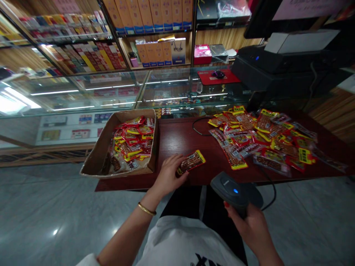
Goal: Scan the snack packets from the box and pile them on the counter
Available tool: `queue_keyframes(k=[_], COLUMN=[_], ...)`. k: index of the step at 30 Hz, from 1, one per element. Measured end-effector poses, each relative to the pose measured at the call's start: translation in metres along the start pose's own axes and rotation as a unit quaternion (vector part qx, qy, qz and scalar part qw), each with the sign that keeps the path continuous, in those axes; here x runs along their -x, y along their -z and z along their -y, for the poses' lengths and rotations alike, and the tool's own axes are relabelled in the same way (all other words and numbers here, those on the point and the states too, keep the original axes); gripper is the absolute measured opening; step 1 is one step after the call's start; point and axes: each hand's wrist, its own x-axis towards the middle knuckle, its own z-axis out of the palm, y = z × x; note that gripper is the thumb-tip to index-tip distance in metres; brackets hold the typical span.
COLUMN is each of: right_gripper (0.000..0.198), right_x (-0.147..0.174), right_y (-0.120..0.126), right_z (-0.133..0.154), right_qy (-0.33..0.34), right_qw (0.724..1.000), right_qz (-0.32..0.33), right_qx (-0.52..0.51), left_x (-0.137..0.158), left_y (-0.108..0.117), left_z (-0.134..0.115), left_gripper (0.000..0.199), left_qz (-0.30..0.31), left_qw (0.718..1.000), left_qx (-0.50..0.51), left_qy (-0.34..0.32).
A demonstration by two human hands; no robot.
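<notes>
Packet under the left fingers, scanner just beside it

The right hand [253,225] is wrapped around a scanner [231,188], its nose angled towards a snack packet [194,160] but apart from it. The left hand [169,173] is the nearer one: its fingers and thumb touch the packet's left end, though whether they pinch it cannot be told. From those fingers the packet stretches rightward, its long axis slanting slightly away from the person. It is on the dark red table [177,136], between a cardboard box [155,151] of packets and a loose pile [249,138]. Beyond stand a glass counter [163,75], a mouse [218,74] on a red mat [203,80], and stocked shelves [155,34].
</notes>
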Motion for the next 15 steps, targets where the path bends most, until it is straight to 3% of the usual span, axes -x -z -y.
queue_keyframes(k=[4, 9, 15], right_gripper=[0.033, 0.034, 0.037], right_x=[-0.005, -0.011, -0.015], right_y=[-0.003, -0.005, -0.006], right_z=[0.000, 0.002, 0.003], right_qy=[0.021, 0.034, 0.014], right_qw=[1.000, 0.999, 1.000], right_qz=[0.012, 0.024, 0.020], right_qx=[0.015, 0.018, 0.015], left_x=[-0.009, -0.014, -0.007], left_y=[-0.010, -0.023, -0.026], left_z=[-0.003, -0.002, -0.001], left_gripper=[0.095, 0.089, 0.083], left_qz=[-0.008, -0.016, -0.047], left_qw=[0.996, 0.997, 0.999], left_qx=[-0.045, -0.034, 0.018], left_qy=[0.072, 0.065, 0.006])
